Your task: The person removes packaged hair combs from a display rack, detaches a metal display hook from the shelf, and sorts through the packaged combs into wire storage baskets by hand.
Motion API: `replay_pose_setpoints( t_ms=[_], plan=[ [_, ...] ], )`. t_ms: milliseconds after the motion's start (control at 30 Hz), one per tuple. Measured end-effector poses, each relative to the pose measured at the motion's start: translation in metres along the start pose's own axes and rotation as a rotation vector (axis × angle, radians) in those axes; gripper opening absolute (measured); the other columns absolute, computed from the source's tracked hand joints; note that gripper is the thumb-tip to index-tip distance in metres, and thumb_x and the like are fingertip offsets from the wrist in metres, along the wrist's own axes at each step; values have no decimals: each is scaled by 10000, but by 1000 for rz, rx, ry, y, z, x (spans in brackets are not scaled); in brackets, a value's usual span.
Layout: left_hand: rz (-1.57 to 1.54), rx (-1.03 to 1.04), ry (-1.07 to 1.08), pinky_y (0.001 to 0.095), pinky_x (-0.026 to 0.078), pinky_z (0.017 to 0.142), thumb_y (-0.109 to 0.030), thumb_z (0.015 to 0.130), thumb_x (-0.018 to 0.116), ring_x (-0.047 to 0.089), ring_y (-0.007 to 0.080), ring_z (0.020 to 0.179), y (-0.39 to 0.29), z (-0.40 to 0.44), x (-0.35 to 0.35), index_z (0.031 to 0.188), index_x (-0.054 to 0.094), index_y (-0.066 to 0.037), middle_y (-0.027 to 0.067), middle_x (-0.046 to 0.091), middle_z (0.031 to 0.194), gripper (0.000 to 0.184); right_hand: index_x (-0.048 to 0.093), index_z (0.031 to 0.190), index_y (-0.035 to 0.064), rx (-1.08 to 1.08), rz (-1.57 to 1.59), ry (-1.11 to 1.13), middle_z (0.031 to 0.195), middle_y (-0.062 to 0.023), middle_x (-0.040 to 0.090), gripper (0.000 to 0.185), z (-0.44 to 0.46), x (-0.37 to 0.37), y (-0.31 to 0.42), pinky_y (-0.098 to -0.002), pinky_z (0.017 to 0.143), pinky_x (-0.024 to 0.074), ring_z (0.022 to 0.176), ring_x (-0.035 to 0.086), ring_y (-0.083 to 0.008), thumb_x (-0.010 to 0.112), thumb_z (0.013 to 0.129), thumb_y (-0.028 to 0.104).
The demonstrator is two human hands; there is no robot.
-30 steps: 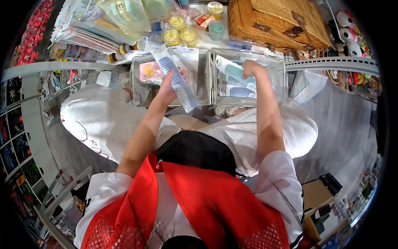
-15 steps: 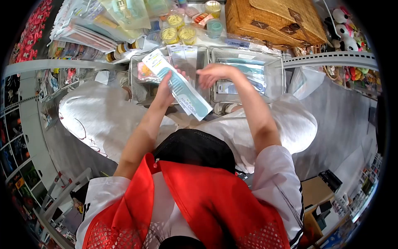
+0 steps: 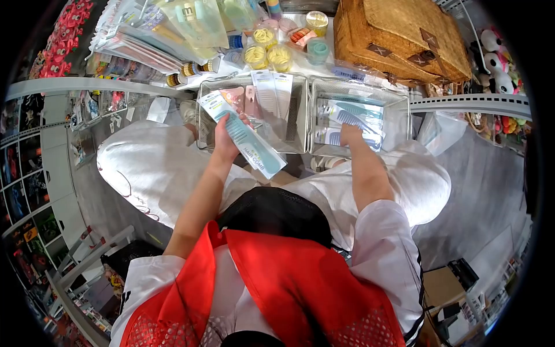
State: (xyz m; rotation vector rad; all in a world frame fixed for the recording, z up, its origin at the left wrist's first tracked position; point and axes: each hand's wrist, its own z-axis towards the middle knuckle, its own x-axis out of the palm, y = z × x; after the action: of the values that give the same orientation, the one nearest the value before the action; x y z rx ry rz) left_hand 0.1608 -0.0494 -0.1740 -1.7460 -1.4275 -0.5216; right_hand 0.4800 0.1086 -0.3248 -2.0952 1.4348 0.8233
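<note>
A brown woven bag point(image 3: 399, 46) is the largest thing, standing behind two wire baskets, the left basket point(image 3: 296, 130) and the right basket point(image 3: 400, 118). On a clear pouch point(image 3: 193, 26) I can read the letter "m". The comb pack point(image 3: 250, 141) carries the words "HAIR COMB" near its lower end; the smaller print is not readable. Its long axis is diagonal: the upper end lies above the left basket, the lower end points right and toward the person's lap. The left hand point(image 3: 227, 136) grips it by its left edge, forearm extended. The right hand point(image 3: 350, 135) reaches down to flat packs point(image 3: 357, 111) inside the right basket; whether its fingers grip one, I cannot tell.
</note>
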Motion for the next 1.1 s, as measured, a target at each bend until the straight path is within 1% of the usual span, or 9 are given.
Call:
replay_pose_setpoints(
  t_ms=[133, 233, 433, 533, 633, 733, 867, 967, 1100],
  plan=[
    [76, 20, 41, 388, 430, 767, -253, 848, 403, 510, 199, 747, -1, 0, 1, 1000, 449, -45, 65, 483, 809, 261, 478, 1146, 47, -90, -123, -199, 1106, -193, 547, 609, 1, 5, -4, -438, 876, 415, 1011, 543, -332, 720, 609, 202],
    [110, 52, 15, 387, 431, 766, -262, 852, 398, 512, 200, 750, -1, -3, 1, 1001, 450, -47, 64, 484, 812, 267, 547, 1071, 18, -175, -56, 204, 1082, -193, 559, 525, 14, -8, -12, -387, 860, 438, 990, 557, -300, 722, 614, 206],
    [54, 9, -16, 393, 446, 722, -258, 847, 405, 509, 215, 726, -1, -2, 2, 996, 456, -58, 68, 489, 791, 255, 630, 945, 48, -229, 36, -78, 983, -168, 607, 317, 9, 14, -13, -378, 826, 462, 957, 572, -285, 680, 663, 184],
    [61, 8, 0, 398, 447, 721, -259, 846, 407, 513, 218, 730, -2, -1, 1, 995, 461, -60, 68, 493, 794, 254, 617, 992, 88, -231, -198, 247, 1010, -152, 595, 327, 5, 1, -5, -374, 861, 437, 1005, 541, -291, 658, 685, 195],
    [53, 1, 86, 393, 430, 798, -253, 853, 408, 524, 211, 810, -6, 2, -7, 1052, 452, -47, 77, 514, 872, 290, 599, 1027, 80, -228, 43, -15, 1022, -160, 584, 343, 5, 0, -10, -373, 870, 419, 1011, 528, -303, 643, 707, 194],
    [15, 0, 12, 416, 417, 864, -247, 850, 432, 532, 245, 936, -4, 3, -1, 1082, 455, -35, 101, 539, 971, 315, 588, 1045, 50, -317, 224, -149, 1039, -174, 576, 357, 16, -33, -21, -375, 849, 421, 993, 530, -312, 638, 722, 195],
    [-2, -41, 110, 444, 410, 910, -318, 864, 481, 508, 274, 1047, 6, 14, 2, 1088, 456, -16, 107, 538, 1066, 377, 560, 1056, -4, -421, 408, 92, 1021, -148, 588, 328, -14, -133, -26, -338, 816, 432, 939, 558, -253, 606, 774, 156],
    [212, -15, 2, 430, 421, 900, -392, 917, 332, 500, 278, 1064, 14, 23, 15, 1176, 398, -38, 133, 518, 1125, 443, 560, 1048, 22, -499, 809, 200, 929, -89, 610, 277, -57, -184, -13, -309, 766, 440, 871, 567, -179, 581, 809, 161],
    [250, -152, 113, 410, 442, 875, -428, 915, 312, 507, 263, 1056, 25, 32, 19, 1203, 368, -36, 138, 519, 1127, 490, 453, 1139, -22, -574, 1431, 313, 956, -94, 589, 387, -98, -204, 21, -270, 774, 457, 878, 559, -150, 583, 817, 149]
  ],
)
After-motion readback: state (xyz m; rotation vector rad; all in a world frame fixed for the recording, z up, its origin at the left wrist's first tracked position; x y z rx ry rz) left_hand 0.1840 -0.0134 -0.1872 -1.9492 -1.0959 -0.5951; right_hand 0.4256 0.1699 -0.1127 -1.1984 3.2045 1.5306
